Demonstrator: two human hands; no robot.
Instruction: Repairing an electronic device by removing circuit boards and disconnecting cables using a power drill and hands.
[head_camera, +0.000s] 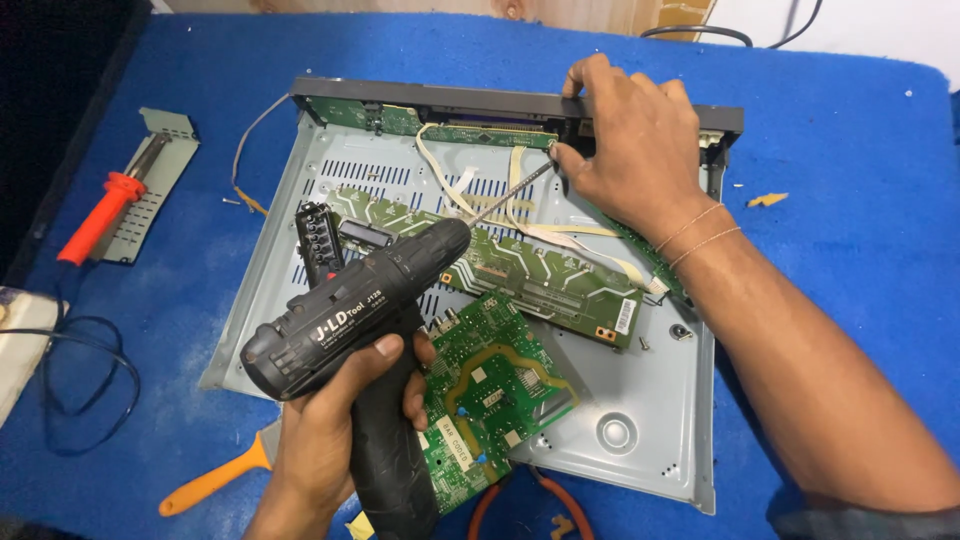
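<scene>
My left hand (335, 430) grips a black cordless drill (350, 310) whose long bit (510, 195) points up and right to the far wall of an open grey metal chassis (640, 400). My right hand (630, 140) rests on the chassis's black front panel (500, 100), fingers pinching near the bit's tip. Inside the chassis lie a long green circuit board (540, 275), a smaller loose green board (490, 385) and pale flat ribbon cables (450, 180).
On the blue cloth (850, 150): a red-handled screwdriver (105, 210) on a grey metal plate (160, 170) at left, a black cable (90, 380), an orange-handled tool (215, 480) at bottom left, a black bit holder (318, 240), loose screws (680, 332).
</scene>
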